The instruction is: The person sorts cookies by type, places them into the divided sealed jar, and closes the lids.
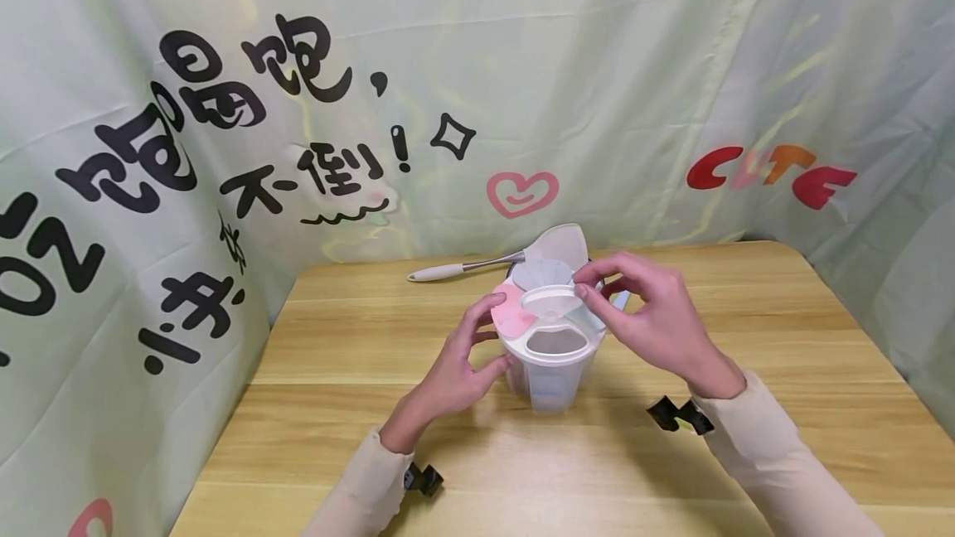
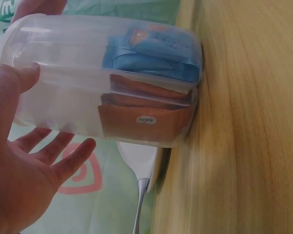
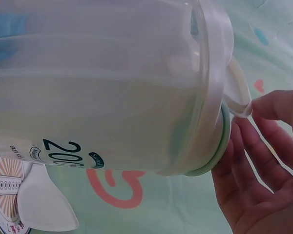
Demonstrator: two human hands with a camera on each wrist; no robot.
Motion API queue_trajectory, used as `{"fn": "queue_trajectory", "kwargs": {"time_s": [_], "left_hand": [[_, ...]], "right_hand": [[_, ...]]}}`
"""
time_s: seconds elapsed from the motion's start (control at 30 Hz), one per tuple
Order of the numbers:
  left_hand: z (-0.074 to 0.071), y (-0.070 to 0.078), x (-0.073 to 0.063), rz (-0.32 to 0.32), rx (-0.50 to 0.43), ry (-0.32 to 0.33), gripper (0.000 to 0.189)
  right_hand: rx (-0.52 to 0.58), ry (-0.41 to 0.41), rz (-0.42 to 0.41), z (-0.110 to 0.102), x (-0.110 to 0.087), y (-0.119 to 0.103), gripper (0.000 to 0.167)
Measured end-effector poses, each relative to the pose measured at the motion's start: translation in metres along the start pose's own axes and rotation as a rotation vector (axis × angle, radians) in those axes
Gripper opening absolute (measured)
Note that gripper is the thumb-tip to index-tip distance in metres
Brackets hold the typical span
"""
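A clear plastic divided storage canister [image 1: 552, 388] stands upright on the table, its top fitted with pink [image 1: 511, 315], blue-grey and green lid flaps. The white flap [image 1: 552, 300] is tilted up, exposing the opening [image 1: 556, 341] of the front compartment. My left hand [image 1: 464, 370] holds the canister at its left side, thumb on the front wall, fingers at the rim. With thumb and forefinger, my right hand [image 1: 651, 310] pinches the raised white flap's edge. Through the wall in the left wrist view, blue packets [image 2: 156, 53] and orange-brown packets [image 2: 144, 117] lie at the bottom.
Behind the canister lies a spatula [image 1: 555, 247] with a pale blade, its handle pointing left. In the right wrist view a round item with a printed ray pattern [image 3: 9, 176] shows beside the blade. A printed cloth [image 1: 612, 106] hangs behind the wooden table [image 1: 358, 338].
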State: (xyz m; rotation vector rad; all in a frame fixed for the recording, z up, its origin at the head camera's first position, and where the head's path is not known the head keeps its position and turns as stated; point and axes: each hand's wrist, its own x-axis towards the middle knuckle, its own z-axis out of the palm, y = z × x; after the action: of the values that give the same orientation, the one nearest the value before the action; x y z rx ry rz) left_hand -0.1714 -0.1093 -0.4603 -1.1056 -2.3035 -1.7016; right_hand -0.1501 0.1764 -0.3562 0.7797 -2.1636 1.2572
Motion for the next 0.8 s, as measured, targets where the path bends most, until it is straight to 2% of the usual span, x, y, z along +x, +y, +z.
{"fn": "queue_trajectory", "kwargs": {"time_s": [0.43, 0.8], "left_hand": [[0.0, 0.0, 0.001, -0.004, 0.012, 0.003, 0.084], [0.0, 0.0, -0.001, -0.005, 0.01, 0.009, 0.084]], "right_hand": [[0.003, -0.121, -0.052, -0.003, -0.005, -0.001, 0.035], [-0.053, -0.155, -0.1, -0.001, -0.024, -0.007, 0.04]]}}
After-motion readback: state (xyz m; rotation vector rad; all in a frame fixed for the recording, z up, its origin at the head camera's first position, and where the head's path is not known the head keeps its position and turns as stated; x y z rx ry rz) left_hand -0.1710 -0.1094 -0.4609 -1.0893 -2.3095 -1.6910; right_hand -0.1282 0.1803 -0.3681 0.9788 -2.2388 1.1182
